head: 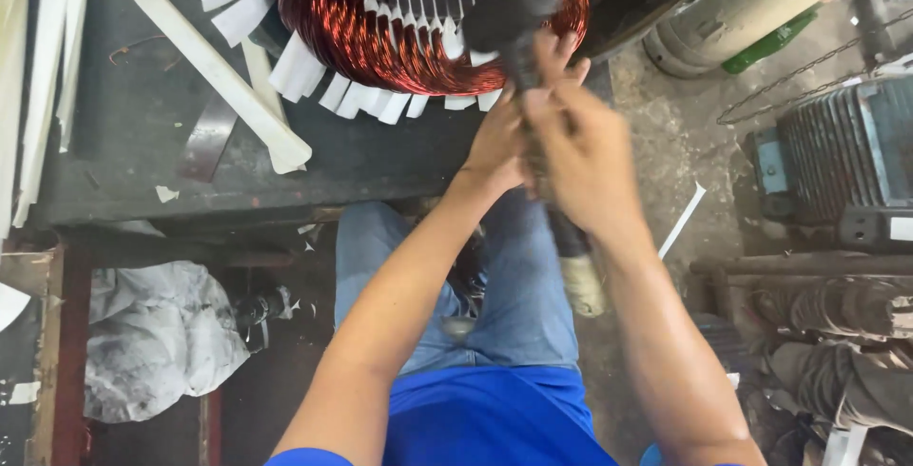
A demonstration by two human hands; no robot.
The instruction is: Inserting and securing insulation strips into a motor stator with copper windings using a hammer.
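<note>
Copper-red wound stator coil looks soft, scratch-prone; just below its rim we clench left hand and right hand around the stiff, heavy black-headed mallet, mid-handle.

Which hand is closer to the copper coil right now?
Left. The left hand sits just below the copper coil, by its lower rim. The right hand is lower and further right, wrapped round the mallet handle.

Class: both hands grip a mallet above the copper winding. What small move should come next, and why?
Probably a short, light tap downward: the mallet, gripped by the left hand and right hand, hangs over the copper coil ends, whose white paper strips splay outward.
</note>
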